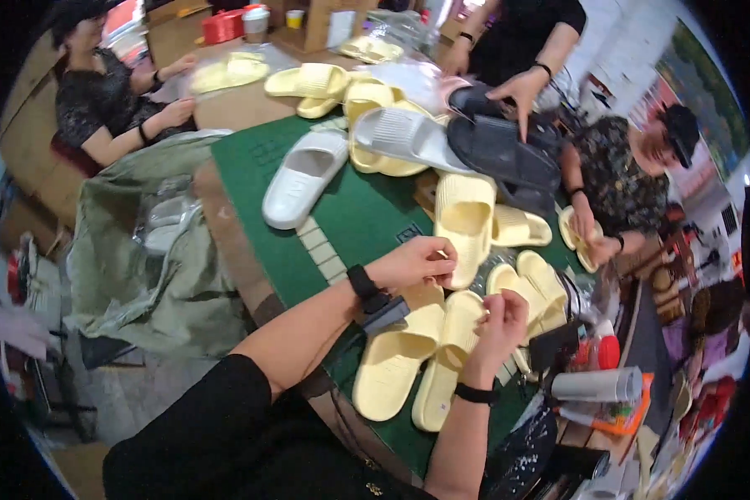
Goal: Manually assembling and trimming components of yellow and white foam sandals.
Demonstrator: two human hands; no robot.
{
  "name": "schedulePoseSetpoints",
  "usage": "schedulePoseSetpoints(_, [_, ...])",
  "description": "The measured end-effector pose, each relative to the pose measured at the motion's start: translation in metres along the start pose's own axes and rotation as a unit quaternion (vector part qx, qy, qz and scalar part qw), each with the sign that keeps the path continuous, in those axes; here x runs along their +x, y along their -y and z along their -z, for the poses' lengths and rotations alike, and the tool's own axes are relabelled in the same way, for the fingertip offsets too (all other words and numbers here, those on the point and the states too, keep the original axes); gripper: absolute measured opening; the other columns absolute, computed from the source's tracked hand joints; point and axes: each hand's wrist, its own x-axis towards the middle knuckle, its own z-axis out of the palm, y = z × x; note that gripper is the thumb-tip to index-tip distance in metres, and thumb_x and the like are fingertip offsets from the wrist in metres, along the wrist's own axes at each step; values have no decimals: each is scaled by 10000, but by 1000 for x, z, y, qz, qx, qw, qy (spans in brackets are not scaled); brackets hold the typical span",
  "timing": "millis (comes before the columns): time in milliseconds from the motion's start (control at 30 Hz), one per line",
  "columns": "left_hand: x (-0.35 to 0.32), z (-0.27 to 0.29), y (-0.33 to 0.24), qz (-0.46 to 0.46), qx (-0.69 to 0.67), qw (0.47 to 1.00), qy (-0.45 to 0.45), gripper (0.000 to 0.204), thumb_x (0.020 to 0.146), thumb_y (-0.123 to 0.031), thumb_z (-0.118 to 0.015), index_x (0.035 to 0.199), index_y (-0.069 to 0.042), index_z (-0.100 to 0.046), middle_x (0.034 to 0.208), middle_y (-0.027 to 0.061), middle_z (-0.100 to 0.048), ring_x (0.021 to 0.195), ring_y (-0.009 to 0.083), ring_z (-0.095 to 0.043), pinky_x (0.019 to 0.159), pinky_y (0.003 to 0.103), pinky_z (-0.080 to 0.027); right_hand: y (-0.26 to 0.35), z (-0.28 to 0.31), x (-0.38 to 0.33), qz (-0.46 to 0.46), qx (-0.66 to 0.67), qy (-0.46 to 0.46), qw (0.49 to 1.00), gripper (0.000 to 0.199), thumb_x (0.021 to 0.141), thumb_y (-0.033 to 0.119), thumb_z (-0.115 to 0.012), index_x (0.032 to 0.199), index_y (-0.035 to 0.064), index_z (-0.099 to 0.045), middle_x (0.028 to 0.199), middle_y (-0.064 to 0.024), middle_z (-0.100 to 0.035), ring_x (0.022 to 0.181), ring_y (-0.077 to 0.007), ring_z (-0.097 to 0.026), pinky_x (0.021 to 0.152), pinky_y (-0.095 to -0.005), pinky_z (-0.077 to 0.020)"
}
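A pair of pale yellow slides lies side by side right in front of me, the left slide (389, 375) and the right slide (442, 372). Over their toe ends my left hand (418, 262) is closed, fingertips pinched together; anything between them is too small to make out. My right hand (505, 321) is closed too, thumb against curled fingers, above the right slide, and its contents cannot be made out. Just beyond my left fingertips sits another yellow slide (465, 221). More yellow slides (542, 287) lie right of my right hand.
The green table (342, 229) carries a white slide (306, 177), a grey one (408, 137) and black slides (500, 154). People work at left, right and far side; one hand (521, 90) touches the black slides. A green sack (133, 275) stands left, a white bottle (596, 384) right.
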Motion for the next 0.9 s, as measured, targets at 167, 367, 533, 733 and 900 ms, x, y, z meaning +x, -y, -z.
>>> schedulePoseSetpoints(167, [-20, 4, -33, -96, -113, 988, -41, 104, 985, -149, -539, 1020, -51, -537, 811, 38, -636, 717, 81, -584, 614, 216, -451, 22, -16, -17, 200, -144, 67, 967, 493, 904, 25, -569, 1379, 21, -439, 1429, -119, -437, 1239, -209, -458, 866, -300, -446])
schedulePoseSetpoints(367, [-42, -31, -99, -206, -130, 968, 67, 131, 995, -177, -533, 1000, -49, -506, 805, 46, -638, 670, 76, -556, 593, 218, -446, 42, -42, -63, 72, 30, 307, 948, 443, 936, 100, -534, 1347, -48, -460, 1171, -142, -612, 1014, -202, -601, 829, -284, -468])
schedulePoseSetpoints(533, [-54, -27, -135, -250, -137, 958, 37, 160, 984, -196, -557, 989, -50, -491, 765, 51, -652, 624, 78, -557, 567, 223, -450, 63, -17, -75, 76, -45, 272, 958, 353, 1002, 324, -515, 868, 18, -628, 682, -30, -532, 602, -118, -435, 570, -283, -357])
schedulePoseSetpoints(733, [-75, -15, -127, -243, -82, 966, -6, 162, 965, -213, -579, 949, -60, -526, 774, 28, -645, 676, 79, -587, 597, 214, -468, 118, 26, -90, 139, 124, 135, 973, 352, 1028, 266, -452, 762, 55, -542, 588, 25, -414, 508, -60, -309, 477, -229, -241])
schedulePoseSetpoints(900, [-68, -21, -65, -254, 266, 930, -20, 214, 870, -260, -651, 985, -90, -591, 785, 56, -621, 732, 151, -603, 653, 297, -463, 139, 33, -113, 163, 138, -37, 976, 353, 1020, 274, -486, 738, 62, -511, 570, 25, -381, 491, -66, -277, 472, -234, -213])
